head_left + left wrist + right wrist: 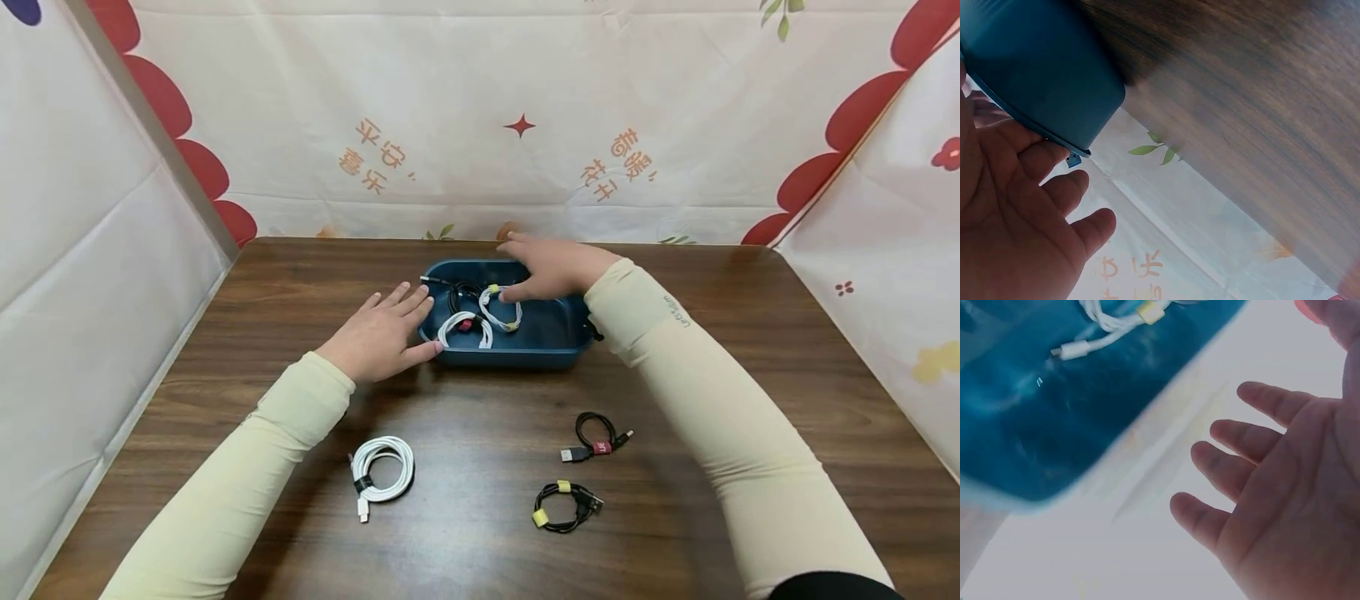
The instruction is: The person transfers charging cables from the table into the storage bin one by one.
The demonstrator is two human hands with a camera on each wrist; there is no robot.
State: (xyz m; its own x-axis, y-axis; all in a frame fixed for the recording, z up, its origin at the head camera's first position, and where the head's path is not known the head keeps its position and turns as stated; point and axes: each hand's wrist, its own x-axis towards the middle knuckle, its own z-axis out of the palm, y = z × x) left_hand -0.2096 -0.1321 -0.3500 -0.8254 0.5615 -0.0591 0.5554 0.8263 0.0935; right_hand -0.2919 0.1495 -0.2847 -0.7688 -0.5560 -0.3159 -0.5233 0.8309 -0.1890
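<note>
L hand (384,337), released, touches left end of blue bin (525,359), far on tbl (472,467); R hand (558,267), also loose, above bin's far side. 2 white cables (487,333) in bin, left; 3 coiled cables (407,468) near.

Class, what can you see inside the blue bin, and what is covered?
The blue bin holds black cabling, a white coil and a yellow-tied white coil. The right hand hides its far right corner; what lies beneath the coils cannot be seen.
</note>
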